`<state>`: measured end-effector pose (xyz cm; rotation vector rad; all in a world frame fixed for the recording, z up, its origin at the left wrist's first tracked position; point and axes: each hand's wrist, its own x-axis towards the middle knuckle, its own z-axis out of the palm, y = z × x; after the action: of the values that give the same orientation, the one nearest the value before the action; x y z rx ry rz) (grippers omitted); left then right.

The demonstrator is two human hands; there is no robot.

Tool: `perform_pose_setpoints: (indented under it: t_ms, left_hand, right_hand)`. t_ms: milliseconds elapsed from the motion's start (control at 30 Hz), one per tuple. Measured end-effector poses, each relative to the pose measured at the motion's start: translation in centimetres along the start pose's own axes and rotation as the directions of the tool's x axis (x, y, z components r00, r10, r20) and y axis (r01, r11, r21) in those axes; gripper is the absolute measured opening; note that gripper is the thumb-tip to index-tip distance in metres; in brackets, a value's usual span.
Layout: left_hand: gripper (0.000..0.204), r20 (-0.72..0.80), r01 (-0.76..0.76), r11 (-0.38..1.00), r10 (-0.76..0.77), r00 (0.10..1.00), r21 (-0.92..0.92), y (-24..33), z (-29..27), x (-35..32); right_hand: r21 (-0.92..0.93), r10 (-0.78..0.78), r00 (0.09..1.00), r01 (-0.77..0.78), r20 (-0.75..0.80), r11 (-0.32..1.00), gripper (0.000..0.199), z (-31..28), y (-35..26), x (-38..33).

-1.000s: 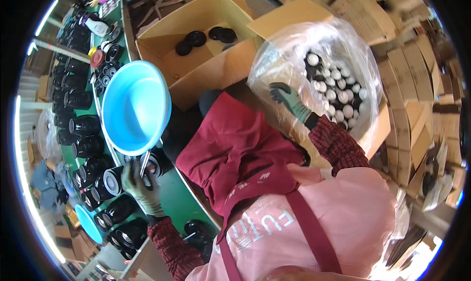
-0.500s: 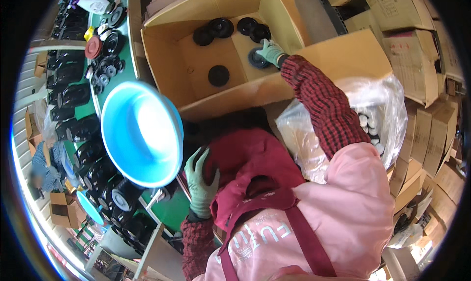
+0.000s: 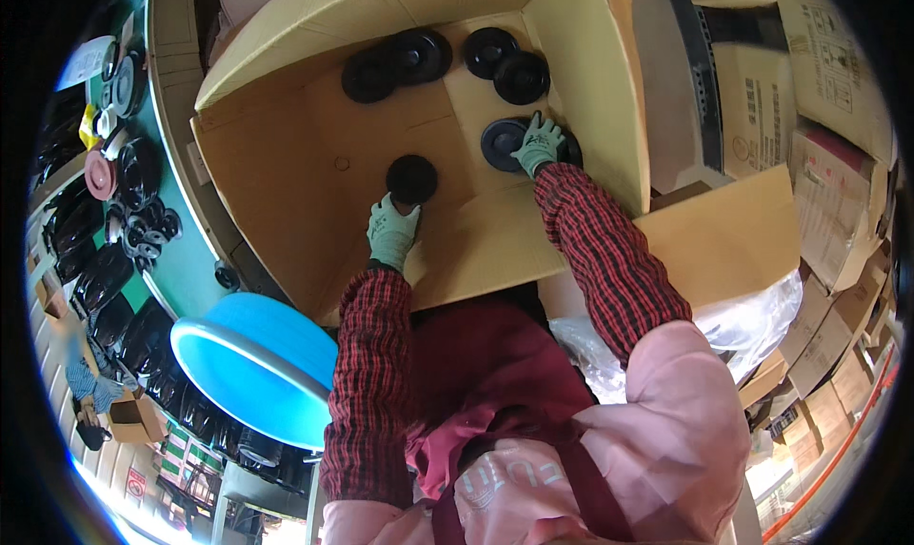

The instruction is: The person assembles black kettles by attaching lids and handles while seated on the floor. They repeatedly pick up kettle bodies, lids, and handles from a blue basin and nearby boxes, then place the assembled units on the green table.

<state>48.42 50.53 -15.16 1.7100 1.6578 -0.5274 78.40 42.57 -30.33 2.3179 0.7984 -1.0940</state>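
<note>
Fingers [image 3: 402, 209] of the left hand [image 3: 392, 234], in a pale green glove, are stretching together and resting on the near rim of a black disc [image 3: 411, 178] that is lying flat on the floor of the open cardboard box [image 3: 286, 183]; they are touching it, not clamped round it. The right hand [image 3: 538, 145] is pressing down, fingers slightly spread, on a second black disc [image 3: 502, 142] near the box's right wall, covering part of it; whether it is gripping the edge I cannot tell. Four more black discs [image 3: 447, 59] are sitting toward the far side of the box. Judging by their look, the discs are stiff, light moulded parts with smooth faces, likely best pinched at the rim. Both forearms, in red plaid sleeves, are reaching forward and down into the box, the right one farther. A blue basin [image 3: 249, 366] is sitting at the lower left beside the green table [image 3: 181, 259].
</note>
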Motion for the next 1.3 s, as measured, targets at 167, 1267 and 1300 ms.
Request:
perform_pose_setpoints:
  t_ms: [167, 1267, 1300]
  left_hand:
    - [0.059, -0.281, -0.388, 0.910, 0.337, 0.899, -0.149, 3.3, -3.4, -5.9]
    - [0.039, 0.027, 0.020, -0.122, -0.052, 0.998, -0.992, 2.8, -9.9, -13.4]
    - [0.037, 0.022, 0.011, -0.139, -0.073, 0.997, -0.990, 3.2, -9.6, -13.1]
  right_hand:
    - [-0.067, -0.124, 0.992, 0.123, -0.018, 0.990, 0.121, -1.8, -0.2, 1.2]
    - [0.988, -0.798, 0.599, -0.078, -0.062, -0.135, 0.054, -13.9, -6.6, -24.0]
    - [0.971, -0.683, 0.692, 0.121, -0.232, -0.207, 0.052, -13.1, -6.1, -24.0]
